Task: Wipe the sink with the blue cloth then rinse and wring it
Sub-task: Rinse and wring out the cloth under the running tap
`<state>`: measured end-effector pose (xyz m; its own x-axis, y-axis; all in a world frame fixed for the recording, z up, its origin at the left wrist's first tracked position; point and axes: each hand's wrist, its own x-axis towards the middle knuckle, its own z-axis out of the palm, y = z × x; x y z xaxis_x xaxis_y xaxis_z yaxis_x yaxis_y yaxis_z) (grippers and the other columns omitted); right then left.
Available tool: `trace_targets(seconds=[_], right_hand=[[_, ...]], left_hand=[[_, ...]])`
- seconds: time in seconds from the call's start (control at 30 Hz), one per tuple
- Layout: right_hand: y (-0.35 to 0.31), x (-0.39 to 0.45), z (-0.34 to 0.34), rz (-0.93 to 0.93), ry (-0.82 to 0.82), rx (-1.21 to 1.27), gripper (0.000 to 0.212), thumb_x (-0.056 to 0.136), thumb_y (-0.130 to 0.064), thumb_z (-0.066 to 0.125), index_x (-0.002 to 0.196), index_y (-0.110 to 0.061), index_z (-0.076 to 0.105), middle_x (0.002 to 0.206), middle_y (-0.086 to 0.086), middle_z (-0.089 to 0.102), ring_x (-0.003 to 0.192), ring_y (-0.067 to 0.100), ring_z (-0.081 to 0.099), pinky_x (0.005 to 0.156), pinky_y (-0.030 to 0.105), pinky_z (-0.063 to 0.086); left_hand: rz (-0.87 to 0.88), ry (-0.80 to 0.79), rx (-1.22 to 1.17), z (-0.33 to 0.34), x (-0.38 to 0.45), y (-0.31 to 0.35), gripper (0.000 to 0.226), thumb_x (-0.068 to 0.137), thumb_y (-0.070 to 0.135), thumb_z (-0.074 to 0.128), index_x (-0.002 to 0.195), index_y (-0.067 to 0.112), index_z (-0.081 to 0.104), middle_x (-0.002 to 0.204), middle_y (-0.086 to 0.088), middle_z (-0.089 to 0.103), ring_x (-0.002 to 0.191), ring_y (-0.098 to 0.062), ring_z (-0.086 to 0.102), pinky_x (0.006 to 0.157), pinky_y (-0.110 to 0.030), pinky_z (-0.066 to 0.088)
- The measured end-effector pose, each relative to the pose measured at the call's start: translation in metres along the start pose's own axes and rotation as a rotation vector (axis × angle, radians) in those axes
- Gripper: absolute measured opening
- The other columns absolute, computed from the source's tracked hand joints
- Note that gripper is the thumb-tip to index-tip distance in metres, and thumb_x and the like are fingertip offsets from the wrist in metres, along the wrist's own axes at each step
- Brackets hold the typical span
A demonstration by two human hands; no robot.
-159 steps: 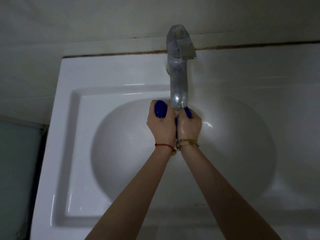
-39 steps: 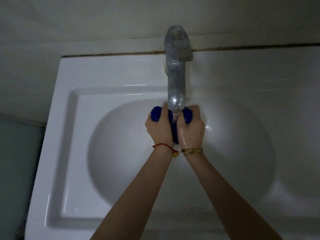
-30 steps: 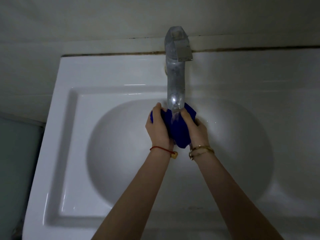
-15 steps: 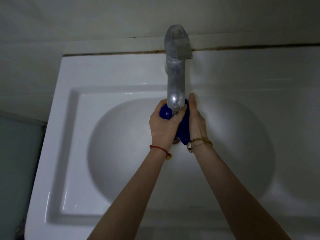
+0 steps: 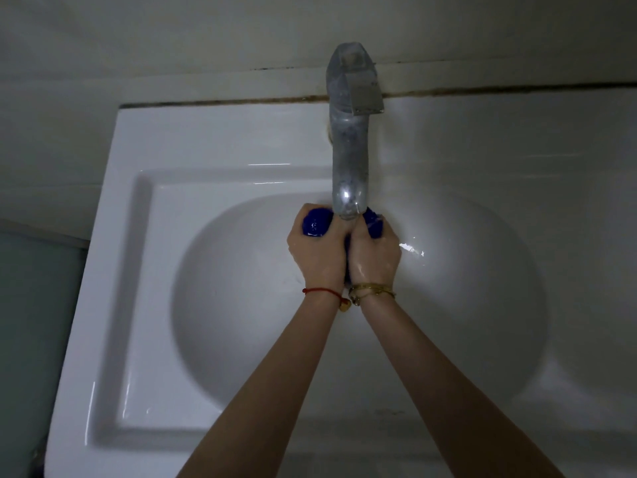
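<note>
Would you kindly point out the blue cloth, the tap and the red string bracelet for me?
blue cloth (image 5: pixel 315 225): head view, bunched end sticking out past the left hand.
tap (image 5: pixel 349 157): head view, middle of the spout.
red string bracelet (image 5: pixel 320 291): head view, strand across the left wrist.

Most of the blue cloth (image 5: pixel 315 224) is hidden inside the left hand (image 5: pixel 315 255) and right hand (image 5: pixel 375 257). The faucet (image 5: pixel 350 150) spout covers the fingertips. The sink (image 5: pixel 138 270) runs past the bottom edge.

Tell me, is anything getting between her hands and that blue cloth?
Nothing visible does. The left hand and right hand both grip the blue cloth directly, side by side under the faucet spout, over the sink bowl.
</note>
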<state>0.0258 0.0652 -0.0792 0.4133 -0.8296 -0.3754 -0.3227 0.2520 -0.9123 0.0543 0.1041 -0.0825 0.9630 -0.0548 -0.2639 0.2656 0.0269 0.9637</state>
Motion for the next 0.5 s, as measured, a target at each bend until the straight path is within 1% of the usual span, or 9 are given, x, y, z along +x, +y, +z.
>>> trace_targets(seconds=[0.07, 0.13, 0.2, 0.23, 0.3, 0.33, 0.4, 0.47, 0.5], right_hand=[[0.001, 0.001, -0.001, -0.025, 0.004, -0.001, 0.033, 0.089, -0.019, 0.057, 0.058, -0.019, 0.048, 0.052, -0.008, 0.051, 0.043, -0.003, 0.046, 0.047, 0.012, 0.038], [0.003, 0.002, -0.001, -0.075, -0.001, 0.005, 0.038, 0.089, -0.013, 0.055, 0.053, -0.022, 0.046, 0.046, -0.012, 0.049, 0.043, -0.002, 0.044, 0.048, 0.016, 0.039], [0.005, 0.001, -0.001, -0.15, -0.007, -0.015, 0.039, 0.089, -0.008, 0.052, 0.054, -0.024, 0.047, 0.048, -0.012, 0.049, 0.045, -0.001, 0.046, 0.05, 0.018, 0.04], [0.007, 0.0, -0.001, -0.196, -0.013, -0.03, 0.036, 0.088, -0.008, 0.05, 0.055, -0.024, 0.048, 0.051, -0.011, 0.05, 0.046, 0.0, 0.047, 0.05, 0.017, 0.041], [0.011, -0.001, -0.002, -0.293, -0.022, -0.073, 0.028, 0.086, -0.012, 0.047, 0.06, -0.024, 0.049, 0.054, -0.009, 0.05, 0.048, 0.002, 0.047, 0.05, 0.017, 0.04], [0.013, 0.0, -0.002, -0.339, -0.029, -0.106, 0.023, 0.086, -0.016, 0.047, 0.063, -0.022, 0.05, 0.055, -0.01, 0.05, 0.049, 0.003, 0.048, 0.049, 0.017, 0.039], [0.015, 0.001, -0.007, -0.394, -0.053, -0.182, 0.017, 0.087, -0.025, 0.051, 0.072, -0.017, 0.051, 0.058, -0.01, 0.051, 0.051, 0.004, 0.05, 0.049, 0.019, 0.039], [0.013, 0.003, -0.015, -0.393, -0.072, -0.219, 0.02, 0.086, -0.035, 0.058, 0.086, -0.016, 0.053, 0.068, -0.007, 0.058, 0.059, 0.005, 0.056, 0.052, 0.023, 0.046], [0.012, 0.003, -0.018, -0.351, -0.084, -0.199, 0.024, 0.084, -0.038, 0.062, 0.096, -0.018, 0.053, 0.076, -0.008, 0.061, 0.066, 0.005, 0.059, 0.056, 0.024, 0.051]], left_hand=[[-0.028, 0.032, -0.019, 0.002, 0.003, -0.003, 0.039, 0.076, -0.011, 0.065, 0.058, 0.017, 0.045, 0.058, 0.004, 0.047, 0.059, -0.012, 0.043, 0.058, -0.029, 0.043], [-0.043, 0.048, -0.021, 0.003, 0.005, -0.004, 0.047, 0.076, -0.014, 0.063, 0.053, 0.019, 0.037, 0.052, 0.007, 0.041, 0.055, -0.01, 0.037, 0.055, -0.029, 0.038], [-0.052, 0.06, -0.02, 0.004, 0.007, -0.001, 0.051, 0.078, -0.015, 0.058, 0.049, 0.02, 0.033, 0.044, 0.015, 0.037, 0.048, -0.003, 0.032, 0.05, -0.022, 0.034], [-0.064, 0.064, -0.014, 0.005, 0.007, 0.001, 0.052, 0.079, -0.015, 0.055, 0.048, 0.019, 0.031, 0.039, 0.015, 0.035, 0.043, -0.002, 0.031, 0.048, -0.018, 0.031], [-0.116, 0.075, -0.008, 0.005, 0.007, 0.004, 0.052, 0.081, -0.015, 0.052, 0.048, 0.019, 0.03, 0.034, 0.016, 0.033, 0.038, -0.002, 0.031, 0.045, -0.013, 0.029], [-0.157, 0.082, -0.044, 0.006, 0.007, 0.005, 0.053, 0.081, -0.016, 0.052, 0.047, 0.019, 0.03, 0.035, 0.016, 0.032, 0.038, -0.001, 0.03, 0.044, -0.015, 0.029], [-0.265, 0.093, -0.128, 0.005, 0.007, 0.003, 0.06, 0.081, -0.013, 0.054, 0.041, 0.024, 0.03, 0.038, 0.014, 0.031, 0.04, -0.001, 0.029, 0.046, -0.021, 0.031], [-0.342, 0.085, -0.189, 0.004, 0.002, 0.001, 0.065, 0.083, -0.009, 0.057, 0.037, 0.028, 0.031, 0.041, 0.011, 0.033, 0.043, -0.003, 0.032, 0.047, -0.023, 0.034], [-0.358, 0.081, -0.206, 0.004, 0.001, 0.002, 0.064, 0.084, -0.007, 0.059, 0.038, 0.028, 0.033, 0.042, 0.01, 0.035, 0.044, -0.004, 0.035, 0.048, -0.023, 0.036]])
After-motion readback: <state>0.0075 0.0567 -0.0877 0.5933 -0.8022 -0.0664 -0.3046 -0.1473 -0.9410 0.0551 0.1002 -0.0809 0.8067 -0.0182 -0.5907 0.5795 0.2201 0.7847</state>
